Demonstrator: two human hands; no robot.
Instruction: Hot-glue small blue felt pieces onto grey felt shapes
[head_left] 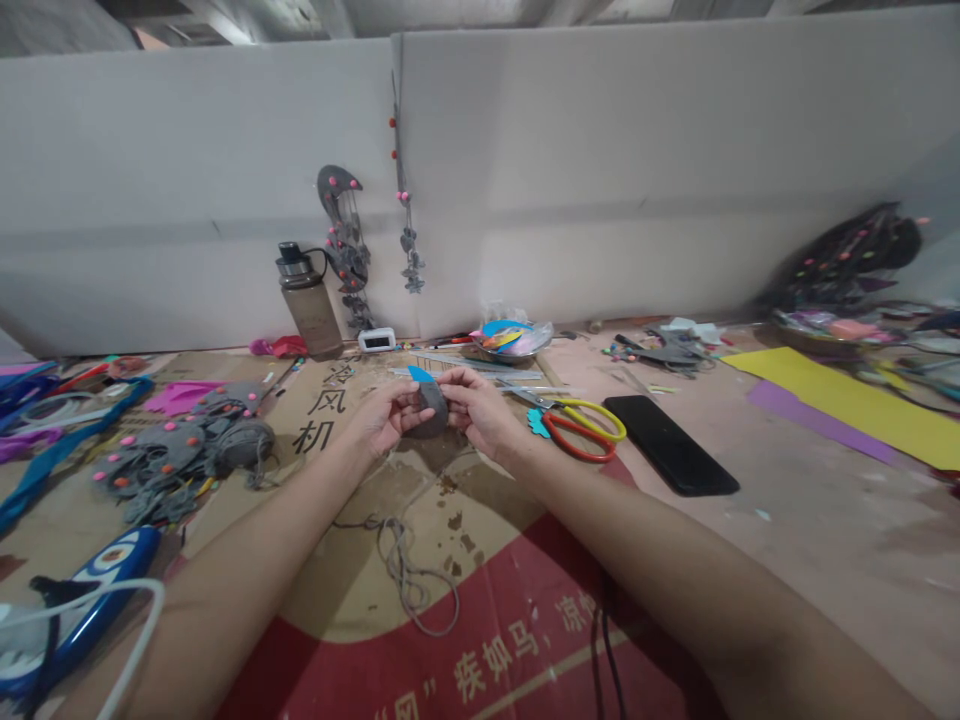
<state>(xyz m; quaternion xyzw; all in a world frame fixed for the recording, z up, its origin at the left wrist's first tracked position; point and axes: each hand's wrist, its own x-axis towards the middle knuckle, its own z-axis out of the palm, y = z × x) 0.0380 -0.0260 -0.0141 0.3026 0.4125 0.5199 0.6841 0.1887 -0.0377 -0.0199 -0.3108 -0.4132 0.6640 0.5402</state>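
Observation:
Between my two hands, a small curved grey felt piece point(430, 423) with a blue tip point(421, 375) is held above the cardboard. My left hand point(390, 412) pinches its left side, fingers closed. My right hand point(474, 408) grips the right side, thumb and fingers together. On the cardboard below my hands lies a loose tangle of grey cord point(409, 575). Just right of my right hand rest scissors with yellow and red handles point(583, 428), beside a small turquoise cut-out point(537, 422).
A black phone point(670, 445) lies to the right, with yellow sheet point(847, 395) beyond it. Grey felt pieces with pompoms point(184, 445) are heaped at left, near a blue device point(90, 600) with a white cable. A bottle point(309, 305) stands at the white back panel point(600, 170).

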